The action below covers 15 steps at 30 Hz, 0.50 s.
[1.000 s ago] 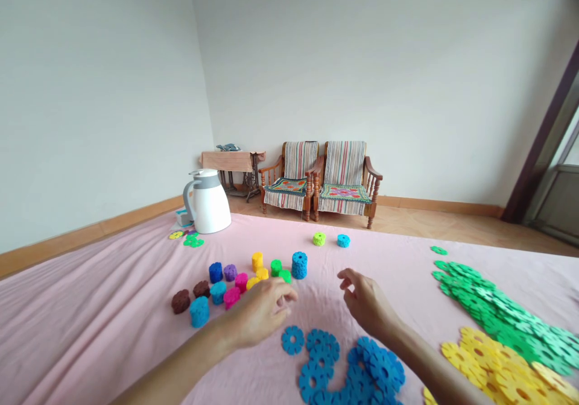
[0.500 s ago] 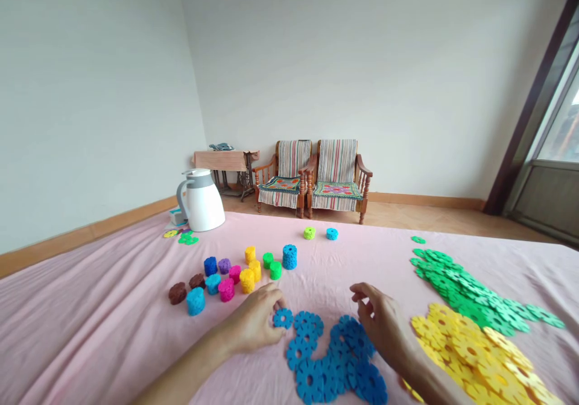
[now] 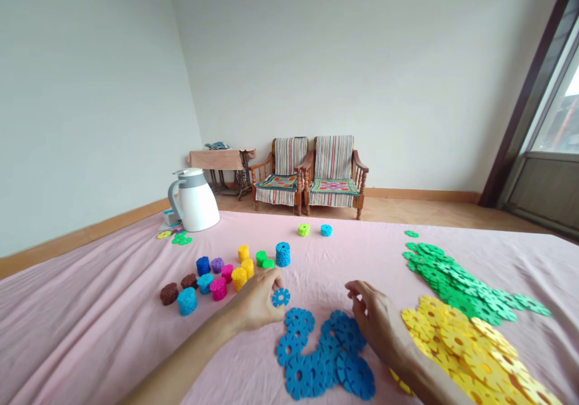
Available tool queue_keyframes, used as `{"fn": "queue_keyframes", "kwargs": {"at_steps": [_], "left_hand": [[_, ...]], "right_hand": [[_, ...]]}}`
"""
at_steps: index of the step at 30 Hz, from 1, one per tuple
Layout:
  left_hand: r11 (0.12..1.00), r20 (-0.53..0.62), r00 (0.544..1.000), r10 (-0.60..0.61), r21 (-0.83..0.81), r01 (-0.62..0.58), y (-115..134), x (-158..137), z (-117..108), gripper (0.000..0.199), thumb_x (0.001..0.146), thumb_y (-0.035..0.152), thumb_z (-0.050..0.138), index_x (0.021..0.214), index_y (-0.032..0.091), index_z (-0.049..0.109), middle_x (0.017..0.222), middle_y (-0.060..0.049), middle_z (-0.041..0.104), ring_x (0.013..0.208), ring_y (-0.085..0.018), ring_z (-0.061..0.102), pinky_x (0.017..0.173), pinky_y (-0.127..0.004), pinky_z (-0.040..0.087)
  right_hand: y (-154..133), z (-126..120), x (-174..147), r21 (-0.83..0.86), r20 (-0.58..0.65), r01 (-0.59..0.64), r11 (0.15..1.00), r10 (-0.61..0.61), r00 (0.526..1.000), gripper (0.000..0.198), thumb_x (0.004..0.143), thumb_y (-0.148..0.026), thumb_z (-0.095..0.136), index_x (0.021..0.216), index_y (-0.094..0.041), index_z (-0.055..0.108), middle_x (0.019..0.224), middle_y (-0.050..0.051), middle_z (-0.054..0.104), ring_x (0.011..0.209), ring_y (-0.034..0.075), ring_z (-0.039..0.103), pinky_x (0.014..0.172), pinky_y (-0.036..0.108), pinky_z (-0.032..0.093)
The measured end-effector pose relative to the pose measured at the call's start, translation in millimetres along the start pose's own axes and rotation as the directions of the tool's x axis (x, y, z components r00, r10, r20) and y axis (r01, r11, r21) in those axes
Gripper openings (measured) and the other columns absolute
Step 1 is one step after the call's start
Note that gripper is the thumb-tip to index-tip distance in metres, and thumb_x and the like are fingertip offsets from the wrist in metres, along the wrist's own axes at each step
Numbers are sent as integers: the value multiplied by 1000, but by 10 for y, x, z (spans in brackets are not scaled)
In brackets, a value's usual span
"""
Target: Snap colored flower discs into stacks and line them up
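Note:
My left hand (image 3: 261,298) has its fingers closed at the edge of a blue snowflake disc (image 3: 281,297), which is turned face toward me. Just in front of it lies a loose pile of blue snowflake discs (image 3: 319,363), several overlapping. My right hand (image 3: 377,317) hovers at the right edge of this pile, its fingers loosely bent and apart from the thumb, with nothing visible in them. Beyond the left hand stands a tall blue disc stack (image 3: 283,254). Near its knuckles are yellow (image 3: 239,279) and green stacks (image 3: 261,258), one green stack partly hidden.
Yellow discs (image 3: 465,345) and green discs (image 3: 452,275) are heaped on the right. Pink, brown and blue stacks stand at left, before a white jug (image 3: 198,203). A lime stack (image 3: 303,229) and a small blue stack (image 3: 326,230) sit at the far edge of the pink cloth (image 3: 113,326).
My left hand has moved the blue disc away from me, off the pile's near side toward the stacks. My right hand has barely moved. The view has shifted slightly.

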<state>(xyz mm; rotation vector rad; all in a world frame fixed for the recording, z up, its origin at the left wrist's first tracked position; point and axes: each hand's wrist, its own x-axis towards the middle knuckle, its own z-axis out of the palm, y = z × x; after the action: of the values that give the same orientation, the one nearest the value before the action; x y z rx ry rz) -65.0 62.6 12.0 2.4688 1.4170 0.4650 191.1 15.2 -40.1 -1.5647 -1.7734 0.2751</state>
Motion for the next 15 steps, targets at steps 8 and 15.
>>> {"fn": "queue_keyframes", "kwargs": {"at_steps": [8,15], "left_hand": [[996,-96,993,71,-38,-75,172,398,214,23,60,10,55,81,19,54,87,-3,56,82,-18,53,72,-27,43],[977,39,985,169,-140,-162,50,288,73,19,69,14,53,87,19,60,85,-1,57,77,-15,54,69,-23,43]], "right_hand": [[16,9,0,-24,30,12,1000,-11,999,30,79,-14,34,98,-19,57,86,6,65,72,15,61,63,24,44],[33,31,1,-27,52,-15,1000,17,999,29,79,-15,35,97,-20,58,89,6,65,75,16,62,63,25,44]]}}
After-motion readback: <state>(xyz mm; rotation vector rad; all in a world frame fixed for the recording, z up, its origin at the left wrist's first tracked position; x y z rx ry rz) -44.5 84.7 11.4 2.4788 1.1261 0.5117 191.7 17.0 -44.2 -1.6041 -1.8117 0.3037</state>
